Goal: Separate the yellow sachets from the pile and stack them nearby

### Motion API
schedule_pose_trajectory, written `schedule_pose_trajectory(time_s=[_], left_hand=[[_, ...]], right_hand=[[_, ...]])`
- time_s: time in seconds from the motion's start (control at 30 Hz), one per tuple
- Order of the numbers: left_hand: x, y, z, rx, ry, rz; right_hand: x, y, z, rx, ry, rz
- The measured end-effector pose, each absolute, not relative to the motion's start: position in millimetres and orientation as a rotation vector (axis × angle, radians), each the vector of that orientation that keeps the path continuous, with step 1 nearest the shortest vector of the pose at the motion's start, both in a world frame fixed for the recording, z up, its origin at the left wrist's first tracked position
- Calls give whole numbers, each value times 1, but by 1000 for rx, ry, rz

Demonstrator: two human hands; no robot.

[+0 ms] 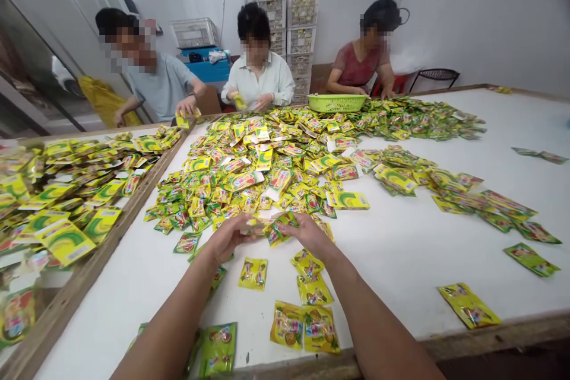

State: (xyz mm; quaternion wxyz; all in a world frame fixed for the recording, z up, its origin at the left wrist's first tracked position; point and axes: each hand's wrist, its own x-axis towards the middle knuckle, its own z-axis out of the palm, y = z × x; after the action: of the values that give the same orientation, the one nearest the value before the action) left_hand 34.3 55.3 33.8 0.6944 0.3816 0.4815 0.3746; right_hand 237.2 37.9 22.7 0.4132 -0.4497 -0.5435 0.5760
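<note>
Both my hands meet over the white table at the near edge of a heap of packets. My left hand (232,238) is closed around a small carton (257,227), seen edge-on and partly hidden by the fingers. Close beside it, my right hand (312,236) pinches yellow-green sachets (279,229) against the carton's right end. Whether the sachets are partly inside the carton, I cannot tell. Under my forearms lie loose yellow sachets (253,274), a pair of joined yellow sachets (304,328) and green sachets (217,349).
A mixed heap of cartons and sachets (271,160) spreads ahead. Left of a wooden divider (111,214) lies a pile of yellow cartons (66,240). A green basket (337,103) stands at the far side, where three people work. Sachet strips (532,259) lie at right.
</note>
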Motion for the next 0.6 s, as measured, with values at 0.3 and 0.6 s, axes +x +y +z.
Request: schedule_pose_trajectory(time_s=[0.3,0.6], left_hand=[[42,44,-1,795,1238,1232],[50,35,10,1289,1162,952]], right_hand=[[213,30,14,-1059,-1257,1619],[228,41,25,-1338,-1336,912]])
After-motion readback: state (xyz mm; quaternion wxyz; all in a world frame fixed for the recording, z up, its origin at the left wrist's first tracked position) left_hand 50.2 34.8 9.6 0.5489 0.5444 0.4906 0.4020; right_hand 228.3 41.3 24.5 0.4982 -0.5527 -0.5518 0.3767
